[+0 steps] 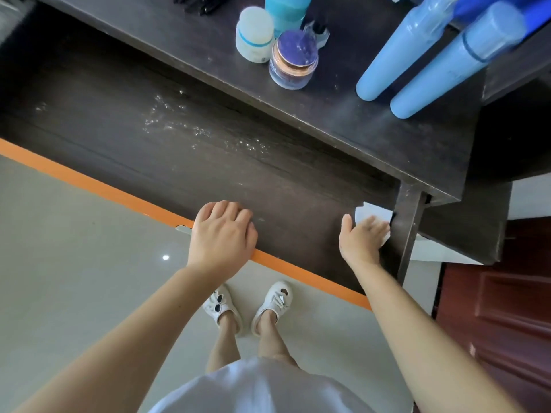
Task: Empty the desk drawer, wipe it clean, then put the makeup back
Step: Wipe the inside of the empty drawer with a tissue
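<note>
Now the drawer (179,150) is sitting pulled out, holding only wet streaks and a wipe (372,214). Left hand (222,234) is curling over its orange front edge (89,184); right hand (362,238) is pressing the wipe flat in the right corner. Jars (293,59) and bottles (417,52) are standing on the desk (387,138).

Below the open furniture lies a pale grey, glossy floor (74,263) with one small bright spot of reflected light on it. A pair of white shoes (247,305) stands on that floor, toes pointing toward the orange edge, the two shoes just beside each other; bare legs rise from them to the hem of a white garment (262,389) at the bottom of the view. At the far right a reddish-brown panelled door (507,308) shows, with a strip of white wall (530,198) above it.
</note>
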